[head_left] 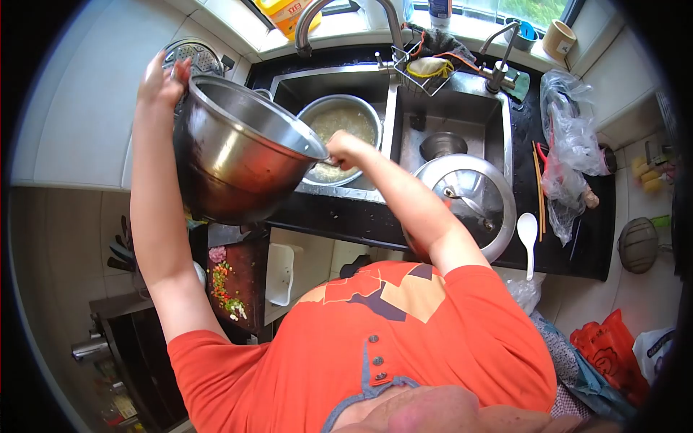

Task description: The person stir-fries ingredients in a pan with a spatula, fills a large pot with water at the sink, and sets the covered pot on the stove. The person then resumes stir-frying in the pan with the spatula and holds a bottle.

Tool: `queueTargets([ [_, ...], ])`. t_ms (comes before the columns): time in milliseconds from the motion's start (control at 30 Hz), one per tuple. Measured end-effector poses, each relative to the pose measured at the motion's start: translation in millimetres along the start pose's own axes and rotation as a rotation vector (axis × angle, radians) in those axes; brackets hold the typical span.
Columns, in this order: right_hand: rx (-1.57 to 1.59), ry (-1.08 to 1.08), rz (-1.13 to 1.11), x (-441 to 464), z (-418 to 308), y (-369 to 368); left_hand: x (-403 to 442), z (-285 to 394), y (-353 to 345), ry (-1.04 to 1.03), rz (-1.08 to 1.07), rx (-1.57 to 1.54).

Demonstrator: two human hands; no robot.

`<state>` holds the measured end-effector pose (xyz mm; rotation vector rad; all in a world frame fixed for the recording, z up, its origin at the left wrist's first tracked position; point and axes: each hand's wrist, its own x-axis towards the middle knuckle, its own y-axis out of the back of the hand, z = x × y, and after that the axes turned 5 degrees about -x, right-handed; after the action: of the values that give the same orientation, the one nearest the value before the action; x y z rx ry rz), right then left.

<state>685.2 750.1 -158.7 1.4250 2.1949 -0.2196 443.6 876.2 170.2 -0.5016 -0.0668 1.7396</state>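
Observation:
A large stainless steel pot [242,169], darkened on its outside, is held up tilted at the left of the sink. My left hand [164,83] is closed at its far left side, the grip partly hidden. My right hand [346,150] is closed at the opposite rim, around what seems to be a side handle. Just beyond the pot, a metal bowl [307,119] with cloudy, pale liquid [345,124] sits in the left sink basin [289,83]. The pot's bottom inside is hidden from me.
A metal-rimmed lid [503,191] leans over the right basin, near a small metal bowl [442,146]. A white spoon [528,234], chopsticks [540,195] and plastic bags [567,166] lie on the right counter. Chopped vegetables cover part of a cutting board [249,270]. A faucet [304,43] arches above.

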Motion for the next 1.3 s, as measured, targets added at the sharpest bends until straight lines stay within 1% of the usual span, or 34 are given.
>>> queueTargets([
  [67, -0.245, -0.033, 0.133, -3, -14, 45, -16, -2, 48, 0.196, -0.020, -0.112],
  [133, -0.316, -0.131, 0.310, -34, -42, 76, -53, -35, 66, 0.185, 0.090, -0.099],
  [200, -0.554, 0.031, 0.489, 13, -15, 100, -74, -82, 83, 0.102, 0.250, -0.009],
  [267, -0.463, 0.058, 0.499, 0, -23, 118, -73, -121, 110, 0.200, 0.290, -0.053],
  [300, -0.533, 0.175, 0.524, -4, -23, 126, -75, -136, 117, 0.261, 0.160, -0.084],
  [333, -0.494, 0.194, 0.627, 9, -15, 131, -77, -150, 121, 0.324, 0.029, -0.117],
  [400, -0.511, 0.139, 0.748, 17, -16, 138, -72, -174, 116, 0.314, 0.044, -0.207],
  [467, -0.495, 0.073, 0.730, 27, -20, 146, -70, -192, 115, 0.248, -0.008, -0.223],
  [533, -0.449, 0.037, 0.807, 42, -24, 153, -70, -204, 104, 0.185, 0.012, -0.247],
  [600, -0.497, 0.028, 0.875, 63, -19, 161, -69, -207, 91, 0.163, -0.011, -0.312],
  [667, -0.518, 0.037, 0.893, 77, -19, 168, -62, -208, 81, 0.169, -0.027, -0.325],
  [700, -0.511, 0.075, 0.927, 126, 20, 189, -61, -205, 79, 0.158, -0.037, -0.327],
  [733, -0.535, 0.114, 1.033, 136, 27, 192, -59, -207, 74, 0.144, -0.018, -0.335],
  [800, -0.313, 0.054, 0.889, 120, 3, 190, -58, -204, 62, 0.106, 0.017, -0.305],
  [833, -0.186, 0.102, 0.875, 113, -5, 186, -58, -205, 58, 0.117, 0.020, -0.310],
  [867, -0.321, 0.045, 0.909, 115, -7, 188, -57, -206, 55, 0.068, 0.017, -0.282],
  [933, -0.578, 0.134, 0.943, 116, -7, 189, -55, -210, 52, -0.028, 0.010, -0.225],
  [967, -0.584, 0.129, 0.938, 117, -4, 189, -56, -214, 48, -0.070, -0.006, -0.218],
  [1000, -0.662, 0.193, 0.982, 118, 0, 188, -54, -217, 44, -0.112, -0.023, -0.210],
  [1033, -0.740, 0.258, 1.024, 120, 2, 189, -50, -217, 42, -0.105, -0.020, -0.212],
  [1067, -0.743, 0.253, 1.021, 122, 3, 189, -48, -218, 40, -0.156, -0.030, -0.187],
  [1133, -0.600, 0.272, 0.995, 125, 7, 188, -42, -220, 37, -0.231, -0.041, -0.138],
  [1200, -0.591, 0.266, 1.004, 125, 9, 180, -37, -221, 43, -0.284, -0.071, -0.085],
  [1300, -0.550, 0.297, 1.008, 123, 8, 174, -35, -219, 43, -0.293, -0.062, -0.055],
])
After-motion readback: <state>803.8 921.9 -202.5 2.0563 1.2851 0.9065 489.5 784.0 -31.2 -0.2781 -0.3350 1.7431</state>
